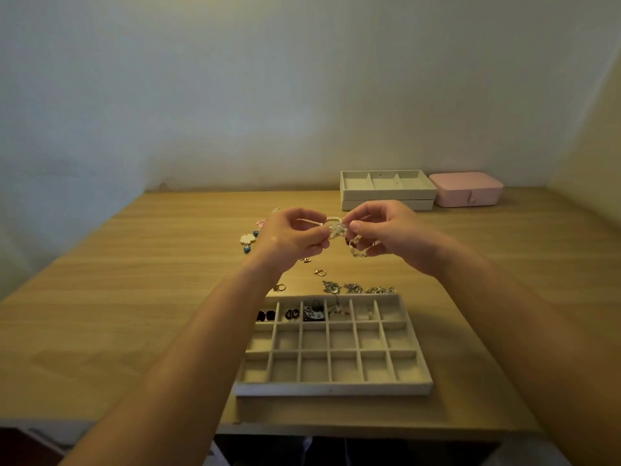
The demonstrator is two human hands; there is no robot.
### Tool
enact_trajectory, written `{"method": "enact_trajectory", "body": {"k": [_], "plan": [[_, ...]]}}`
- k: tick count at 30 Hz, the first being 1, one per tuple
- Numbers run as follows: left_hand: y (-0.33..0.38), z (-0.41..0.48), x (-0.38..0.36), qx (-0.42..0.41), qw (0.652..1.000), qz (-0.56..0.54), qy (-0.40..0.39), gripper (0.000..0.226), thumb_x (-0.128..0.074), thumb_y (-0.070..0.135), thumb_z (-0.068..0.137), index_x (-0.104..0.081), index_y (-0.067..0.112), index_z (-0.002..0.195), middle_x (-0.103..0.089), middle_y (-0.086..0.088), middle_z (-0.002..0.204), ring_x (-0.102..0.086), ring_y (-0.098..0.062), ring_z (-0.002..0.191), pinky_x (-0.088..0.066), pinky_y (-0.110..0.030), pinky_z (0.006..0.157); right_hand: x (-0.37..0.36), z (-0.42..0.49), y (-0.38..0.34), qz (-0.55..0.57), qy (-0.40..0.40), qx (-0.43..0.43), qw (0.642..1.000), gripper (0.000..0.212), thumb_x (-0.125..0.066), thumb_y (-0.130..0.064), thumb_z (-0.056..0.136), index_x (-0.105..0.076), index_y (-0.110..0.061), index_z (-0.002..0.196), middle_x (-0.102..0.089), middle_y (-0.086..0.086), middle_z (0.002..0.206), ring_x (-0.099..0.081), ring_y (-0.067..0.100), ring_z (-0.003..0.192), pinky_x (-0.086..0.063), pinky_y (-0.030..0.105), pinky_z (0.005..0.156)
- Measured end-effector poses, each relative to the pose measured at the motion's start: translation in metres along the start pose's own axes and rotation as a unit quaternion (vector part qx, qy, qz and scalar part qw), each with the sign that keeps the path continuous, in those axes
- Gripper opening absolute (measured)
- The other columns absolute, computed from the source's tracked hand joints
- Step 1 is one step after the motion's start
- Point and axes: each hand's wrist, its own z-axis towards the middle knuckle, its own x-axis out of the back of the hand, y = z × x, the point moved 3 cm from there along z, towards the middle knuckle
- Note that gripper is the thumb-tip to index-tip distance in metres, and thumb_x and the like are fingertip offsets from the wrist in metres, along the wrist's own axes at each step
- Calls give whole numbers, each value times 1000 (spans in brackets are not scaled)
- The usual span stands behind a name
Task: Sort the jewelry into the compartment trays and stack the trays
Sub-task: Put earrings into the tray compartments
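Nearest me, below and short of both grips, I am watching the pale grey felt tray of small square compartments (pixel 332 389) sitting on the light wooden table (pixel 100 314). Only its far row is holding pieces, among them dark oval earrings (pixel 266 315) beside the left forearm. Just past that rim, under the grips, tangled silver chains (pixel 353 288) are lying loose, with a small gold hoop earring (pixel 321 272) a little farther on.

Above these, the left grip (pixel 290 238) and right grip (pixel 383 230) are hanging close together in the air. Both are curled and pinching a white pearl bracelet with a pale charm (pixel 334 227) stretched between them. A clear glittery strand (pixel 358 251) is dangling under the right grip; I cannot tell whether it belongs to the bracelet.

Left of the left grip, a white flower ornament with blue beads (pixel 248 239) is resting on the table. Beyond the right grip, two stacked grey trays (pixel 386 193) are sitting by the wall, with a pink rounded box (pixel 467 190) just beside them.
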Motion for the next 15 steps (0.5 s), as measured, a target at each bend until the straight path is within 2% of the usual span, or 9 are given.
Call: {"method": "enact_trajectory", "body": {"k": [3,8,12,15], "plan": [[9,-7,0,-18,1000,-6,22,25,-78,7,84,-66,10,106,-75,-8,84,-72,-17,77,-57,-26,68,4,-9,-4,-5,-2,-3,1000,10,-63,-14,100,-72,-16,103,-75,5,93,-67,15,77,-59,29,71],[27,-16,-7,-67,997,17,35,25,-77,9,85,-66,12,108,-75,-11,93,-73,-19,81,-59,-27,72,7,-21,-8,-13,-24,-15,1000,13,-67,-14,97,-68,-11,110,-75,11,100,-73,19,82,-61,36,78],[40,-20,-17,-104,990,85,32,27,-79,11,84,-67,14,108,-75,-6,90,-73,-17,80,-58,-24,67,6,-28,-9,-46,-48,-29,997,19,-70,-19,95,-66,-14,113,-73,7,106,-73,21,96,-62,34,83],[45,-20,-21,-122,981,146,34,29,-82,13,81,-69,14,107,-76,-2,84,-74,-17,77,-59,-26,65,7,-30,-13,-38,-18,-2,999,20,-70,-21,95,-65,-18,114,-72,4,108,-70,22,101,-60,36,85]]}}
